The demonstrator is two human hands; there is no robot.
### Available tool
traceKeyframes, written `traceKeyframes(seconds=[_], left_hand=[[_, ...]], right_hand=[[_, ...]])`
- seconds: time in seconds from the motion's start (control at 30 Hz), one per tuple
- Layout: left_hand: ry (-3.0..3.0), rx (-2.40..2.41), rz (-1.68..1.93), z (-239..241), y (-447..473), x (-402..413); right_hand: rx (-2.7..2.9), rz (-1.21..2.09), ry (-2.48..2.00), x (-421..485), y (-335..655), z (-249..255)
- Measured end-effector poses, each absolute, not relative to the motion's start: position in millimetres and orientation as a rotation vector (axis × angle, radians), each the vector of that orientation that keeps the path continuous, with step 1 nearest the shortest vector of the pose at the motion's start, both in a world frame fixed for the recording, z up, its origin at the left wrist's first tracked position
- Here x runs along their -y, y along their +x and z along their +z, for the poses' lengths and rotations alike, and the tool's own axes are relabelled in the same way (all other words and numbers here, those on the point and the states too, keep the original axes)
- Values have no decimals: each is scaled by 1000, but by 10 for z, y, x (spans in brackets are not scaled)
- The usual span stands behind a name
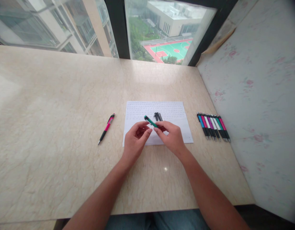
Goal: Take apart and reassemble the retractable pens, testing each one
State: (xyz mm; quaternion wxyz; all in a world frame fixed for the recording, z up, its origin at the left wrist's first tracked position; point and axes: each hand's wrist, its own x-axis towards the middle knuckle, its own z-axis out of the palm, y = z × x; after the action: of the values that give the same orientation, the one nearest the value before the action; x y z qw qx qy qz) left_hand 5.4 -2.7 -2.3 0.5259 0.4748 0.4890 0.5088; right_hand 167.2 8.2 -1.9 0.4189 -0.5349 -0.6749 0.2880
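Both hands were up over the paper (177, 116), roughly mid-sheet. Right hand (171, 134): thumb and fingers clamped on the green pen (151, 122), near the low end. Pen was tilted, black-topped end up and left, clear of the sheet. That hold probably kept the upper barrel free for the other hand. Low end hidden in the fingers.

Left hand (134, 138): fingers curled, thumb tip close to them, just beside the pen. Couldn't tell if they met or pinched something small.

Small black parts (158, 116) lay on the sheet just beyond the hands. White backing made them easy to spot, likely why they were there; also within short reach. Couldn't identify each one.

Pink pen (106, 129) sat alone left of the paper, tip angled toward the near edge. Looked deliberately kept apart from the row of pens (213, 126) on the right, near the wall (255, 108). Row was side by side, tips all toward the person; tidy, out of the arms' way. All on the stone-look counter (54, 134).
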Motion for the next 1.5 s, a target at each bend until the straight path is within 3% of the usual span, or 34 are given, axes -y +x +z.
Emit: traceKeyframes(seconds=[0.23, 0.63, 0.8, 1.07, 1.23, 1.5], left_hand=[[1176, -1198, 1132, -104, 54, 26], [1167, -1178, 1080, -79, 74, 38], [1182, -1184, 1056, -62, 78, 39], [1383, -1167, 978, 9, 25, 75], [1543, -1223, 932, -39, 34, 78], [1570, -1268, 944, -74, 48, 70]], right_hand=[[1541, 492, -1846, -220, 2102, 9], [1833, 267, -2063, -177, 2031, -47], [1794, 327, -1910, -159, 2010, 20], [1726, 747, -1326, 83, 1551, -46], [1686, 899, -1324, 95, 1495, -162], [1716, 858, -1353, 81, 1482, -171]])
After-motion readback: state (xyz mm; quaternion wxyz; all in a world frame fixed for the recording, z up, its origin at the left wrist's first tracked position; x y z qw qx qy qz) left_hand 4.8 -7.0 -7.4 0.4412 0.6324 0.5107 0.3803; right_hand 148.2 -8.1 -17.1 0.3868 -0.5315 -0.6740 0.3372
